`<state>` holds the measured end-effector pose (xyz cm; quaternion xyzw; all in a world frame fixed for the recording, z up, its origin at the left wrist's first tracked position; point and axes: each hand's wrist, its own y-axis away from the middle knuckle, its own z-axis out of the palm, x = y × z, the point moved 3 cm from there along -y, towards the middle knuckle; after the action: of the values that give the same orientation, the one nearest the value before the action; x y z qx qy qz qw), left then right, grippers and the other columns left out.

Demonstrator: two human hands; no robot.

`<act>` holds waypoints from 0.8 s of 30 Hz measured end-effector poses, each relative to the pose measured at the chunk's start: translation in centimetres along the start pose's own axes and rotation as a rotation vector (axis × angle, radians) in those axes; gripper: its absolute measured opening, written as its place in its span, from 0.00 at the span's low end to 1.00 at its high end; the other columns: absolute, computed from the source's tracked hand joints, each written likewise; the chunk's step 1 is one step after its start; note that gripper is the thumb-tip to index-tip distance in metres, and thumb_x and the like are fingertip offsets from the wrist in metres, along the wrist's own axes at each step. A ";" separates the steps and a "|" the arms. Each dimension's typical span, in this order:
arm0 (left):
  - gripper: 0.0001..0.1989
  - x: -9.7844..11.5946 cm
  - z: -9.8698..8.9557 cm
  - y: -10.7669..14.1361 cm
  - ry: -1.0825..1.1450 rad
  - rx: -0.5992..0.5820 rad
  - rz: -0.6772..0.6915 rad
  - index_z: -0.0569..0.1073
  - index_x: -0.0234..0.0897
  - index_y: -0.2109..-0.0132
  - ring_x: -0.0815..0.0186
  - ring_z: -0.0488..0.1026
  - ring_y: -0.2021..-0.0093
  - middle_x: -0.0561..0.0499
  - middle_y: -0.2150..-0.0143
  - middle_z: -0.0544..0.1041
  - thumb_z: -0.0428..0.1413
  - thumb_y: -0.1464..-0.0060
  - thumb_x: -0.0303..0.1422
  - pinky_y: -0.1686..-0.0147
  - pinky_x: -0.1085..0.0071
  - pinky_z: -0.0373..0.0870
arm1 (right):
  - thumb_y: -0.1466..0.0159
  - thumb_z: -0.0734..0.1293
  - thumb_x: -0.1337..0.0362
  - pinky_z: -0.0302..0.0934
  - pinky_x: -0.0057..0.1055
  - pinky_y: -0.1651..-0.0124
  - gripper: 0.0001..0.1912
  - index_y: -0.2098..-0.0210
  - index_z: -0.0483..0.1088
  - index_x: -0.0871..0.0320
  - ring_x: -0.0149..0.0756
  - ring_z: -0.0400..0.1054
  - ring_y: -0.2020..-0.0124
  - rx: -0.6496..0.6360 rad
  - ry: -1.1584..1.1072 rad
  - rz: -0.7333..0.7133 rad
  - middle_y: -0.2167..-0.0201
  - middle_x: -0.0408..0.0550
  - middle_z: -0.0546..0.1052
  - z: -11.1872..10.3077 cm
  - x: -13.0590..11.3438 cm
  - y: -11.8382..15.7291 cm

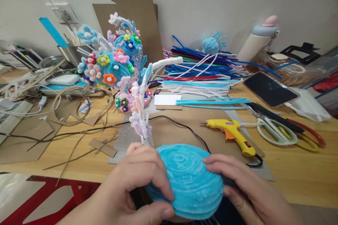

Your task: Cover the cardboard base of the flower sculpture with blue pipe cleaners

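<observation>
A round blue disc of coiled pipe cleaners (187, 179), thick and ridged at its side, is tilted toward me at the front of the table. My left hand (142, 179) pinches its left edge between thumb and fingers. On the opposite edge, my right hand (245, 186) grips with fingers on top and the thumb below. A white-wrapped curved stem (142, 98) with small pink, peach and lilac flowers rises just behind my left hand. Whether the stem joins the disc is hidden by that hand.
A yellow glue gun (232, 130) lies right of centre, near scissors (276, 132) and a phone (270, 89). Bundled pipe cleaners (195, 86) lie behind. Flower-covered blue balls (113, 66) stand back left. A black cable (87, 130) crosses the table among cardboard scraps.
</observation>
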<state>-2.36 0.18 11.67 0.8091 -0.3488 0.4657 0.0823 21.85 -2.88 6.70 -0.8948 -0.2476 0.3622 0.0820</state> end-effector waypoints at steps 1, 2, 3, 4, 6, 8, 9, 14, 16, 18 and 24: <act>0.05 0.0 0.0 0.0 -0.005 0.000 -0.004 0.73 0.43 0.62 0.67 0.73 0.62 0.56 0.66 0.74 0.61 0.43 0.29 0.58 0.68 0.69 | 0.33 0.63 0.67 0.76 0.26 0.55 0.18 0.46 0.66 0.43 0.38 0.78 0.52 0.000 -0.005 -0.001 0.50 0.44 0.80 0.0 0.0 0.0; 0.04 -0.1 0.0 0.0 -0.013 -0.001 -0.004 0.73 0.43 0.61 0.67 0.73 0.62 0.56 0.66 0.75 0.61 0.42 0.29 0.58 0.68 0.69 | 0.33 0.63 0.67 0.76 0.26 0.55 0.19 0.45 0.66 0.43 0.38 0.78 0.51 -0.003 -0.010 0.009 0.50 0.44 0.80 0.0 0.0 -0.1; 0.04 -0.2 0.0 0.1 -0.028 0.002 -0.001 0.73 0.43 0.61 0.66 0.74 0.62 0.55 0.65 0.75 0.61 0.42 0.30 0.58 0.67 0.69 | 0.34 0.64 0.68 0.76 0.26 0.54 0.19 0.45 0.66 0.42 0.38 0.78 0.51 -0.005 -0.015 0.021 0.50 0.43 0.80 0.0 0.0 -0.1; 0.03 -0.2 -0.1 0.1 -0.045 0.016 0.009 0.73 0.43 0.60 0.66 0.74 0.61 0.55 0.65 0.75 0.61 0.41 0.32 0.58 0.67 0.70 | 0.34 0.64 0.68 0.76 0.27 0.54 0.19 0.45 0.66 0.42 0.38 0.78 0.51 -0.002 -0.022 0.029 0.50 0.43 0.80 0.0 0.0 0.0; 0.04 -0.3 -0.2 0.3 -0.069 0.058 0.040 0.73 0.43 0.61 0.64 0.74 0.62 0.54 0.67 0.75 0.60 0.40 0.36 0.58 0.66 0.70 | 0.34 0.63 0.68 0.76 0.28 0.54 0.19 0.46 0.67 0.43 0.39 0.78 0.51 0.013 -0.035 0.036 0.50 0.43 0.80 -0.1 0.0 0.1; 0.06 -0.4 -0.2 0.5 -0.089 0.096 0.060 0.74 0.43 0.62 0.63 0.74 0.62 0.53 0.67 0.76 0.59 0.40 0.39 0.58 0.64 0.69 | 0.34 0.64 0.68 0.76 0.29 0.55 0.18 0.46 0.68 0.43 0.41 0.78 0.51 0.016 -0.032 0.044 0.50 0.45 0.80 -0.1 0.0 0.2; 0.06 -0.4 -0.1 0.6 -0.099 0.108 0.071 0.74 0.43 0.61 0.63 0.74 0.62 0.53 0.67 0.76 0.59 0.39 0.40 0.57 0.64 0.69 | 0.34 0.64 0.68 0.76 0.29 0.55 0.18 0.46 0.68 0.43 0.42 0.78 0.52 0.018 -0.028 0.041 0.50 0.45 0.80 -0.1 0.0 0.3; 0.09 -0.4 0.5 0.9 -0.106 0.200 0.145 0.74 0.44 0.60 0.63 0.72 0.61 0.52 0.67 0.75 0.57 0.39 0.43 0.54 0.62 0.64 | 0.33 0.63 0.67 0.75 0.28 0.54 0.19 0.45 0.66 0.42 0.40 0.77 0.50 0.005 -0.015 0.043 0.49 0.44 0.79 0.2 0.2 0.5; 0.10 -0.5 0.6 0.9 -0.103 0.234 0.149 0.74 0.44 0.60 0.62 0.72 0.62 0.52 0.67 0.75 0.56 0.39 0.44 0.55 0.61 0.63 | 0.33 0.63 0.67 0.75 0.28 0.52 0.19 0.45 0.65 0.42 0.39 0.77 0.49 0.002 -0.010 0.056 0.49 0.44 0.79 0.2 0.2 0.5; 0.10 -0.5 0.6 1.0 -0.104 0.256 0.156 0.74 0.44 0.59 0.62 0.72 0.63 0.52 0.68 0.75 0.56 0.39 0.44 0.55 0.61 0.64 | 0.33 0.63 0.67 0.75 0.28 0.53 0.19 0.44 0.65 0.42 0.39 0.77 0.50 0.007 -0.018 0.042 0.49 0.44 0.79 0.1 0.1 0.4; 0.13 -0.7 0.6 0.9 -0.128 0.210 0.177 0.75 0.45 0.54 0.63 0.73 0.63 0.52 0.67 0.75 0.58 0.41 0.45 0.56 0.61 0.66 | 0.34 0.63 0.67 0.76 0.33 0.53 0.17 0.47 0.70 0.46 0.44 0.77 0.50 -0.002 -0.043 0.076 0.49 0.48 0.80 -0.1 0.1 0.5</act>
<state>-2.78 -0.42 10.64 0.8073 -0.3729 0.4527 -0.0664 22.12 -3.27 6.55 -0.8957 -0.2153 0.3841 0.0619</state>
